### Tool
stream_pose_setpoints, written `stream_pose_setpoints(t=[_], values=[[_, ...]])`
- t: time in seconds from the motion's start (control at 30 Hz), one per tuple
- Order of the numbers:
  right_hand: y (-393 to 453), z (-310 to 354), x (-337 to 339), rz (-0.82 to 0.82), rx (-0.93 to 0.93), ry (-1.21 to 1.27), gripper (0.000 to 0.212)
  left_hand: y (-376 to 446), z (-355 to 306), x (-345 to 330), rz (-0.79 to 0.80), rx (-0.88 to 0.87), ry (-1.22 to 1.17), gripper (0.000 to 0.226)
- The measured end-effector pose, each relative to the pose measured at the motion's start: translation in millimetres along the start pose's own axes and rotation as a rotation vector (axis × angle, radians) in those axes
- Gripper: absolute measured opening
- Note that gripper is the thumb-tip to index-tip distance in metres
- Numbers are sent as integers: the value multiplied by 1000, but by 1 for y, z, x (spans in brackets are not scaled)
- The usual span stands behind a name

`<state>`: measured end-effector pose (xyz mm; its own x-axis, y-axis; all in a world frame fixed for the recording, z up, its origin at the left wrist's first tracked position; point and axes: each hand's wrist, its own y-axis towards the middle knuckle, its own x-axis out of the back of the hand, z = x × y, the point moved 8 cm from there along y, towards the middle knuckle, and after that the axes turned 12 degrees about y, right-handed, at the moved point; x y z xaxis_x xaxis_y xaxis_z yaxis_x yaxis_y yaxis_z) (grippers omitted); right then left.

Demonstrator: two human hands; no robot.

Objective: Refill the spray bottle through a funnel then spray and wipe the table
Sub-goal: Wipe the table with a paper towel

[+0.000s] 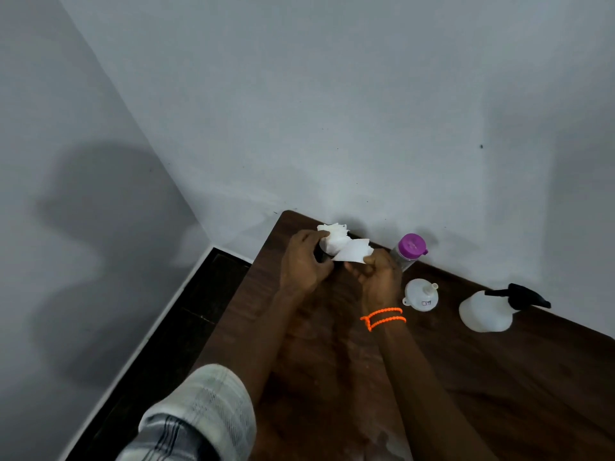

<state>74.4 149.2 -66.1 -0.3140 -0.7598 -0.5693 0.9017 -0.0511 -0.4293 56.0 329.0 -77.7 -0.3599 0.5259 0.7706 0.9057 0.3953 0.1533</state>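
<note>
At the worktop's [332,361] far corner, the left hand [304,261] curls round a tissue roll [332,239]. The right hand [379,272] pinches the sheet [354,251] drawn from it. Just right of that hand stands a purple-capped bottle [411,249]. The funnel [421,294] lies nearer, and the sprayer [492,309] sits further right, well clear of both hands.

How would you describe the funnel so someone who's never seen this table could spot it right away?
Start at the dark wooden table along the grey wall. Between the purple-capped bottle and the white spray bottle sits the funnel, lying mouth down with its spout pointing up. It is the only small white cone there.
</note>
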Motion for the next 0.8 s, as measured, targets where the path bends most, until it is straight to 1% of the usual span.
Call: stream_pose_setpoints(t=[0.07,0.13,0.27,0.4,0.47,0.5,0.53,0.6,0.63,0.67,0.7,0.73,0.8], values=[[-9,-1,2,19,-45,90,14,-17,-7,3,2,-60,3,57],[-17,-3,9,9,-91,159,21,-34,-13,5,0,-112,-17,56],[-27,-9,28,-19,-148,195,24,-57,-3,2,0,-80,-66,38],[-29,-22,57,-88,-214,78,18,-72,16,3,13,-39,-67,28],[-25,-33,73,-110,-220,-71,19,-79,26,3,33,-35,-23,25],[-23,-42,85,-114,-230,-176,20,-84,32,1,48,-34,25,28],[-22,-52,97,-106,-242,-315,19,-90,40,-1,73,-36,91,33],[-26,-65,120,-98,-234,-747,5,-106,56,-11,153,-37,231,48],[-29,-66,133,-126,-200,-978,17,-115,66,-15,202,-17,284,55],[-33,-66,143,-157,-159,-1132,26,-124,74,-19,249,9,330,59],[-40,-66,147,-180,-123,-1167,30,-133,79,-20,284,23,373,62],[-46,-66,147,-184,-78,-1139,32,-140,81,-21,300,21,403,66],[-53,-72,140,-135,33,-1113,31,-153,79,-20,304,-20,418,69]])
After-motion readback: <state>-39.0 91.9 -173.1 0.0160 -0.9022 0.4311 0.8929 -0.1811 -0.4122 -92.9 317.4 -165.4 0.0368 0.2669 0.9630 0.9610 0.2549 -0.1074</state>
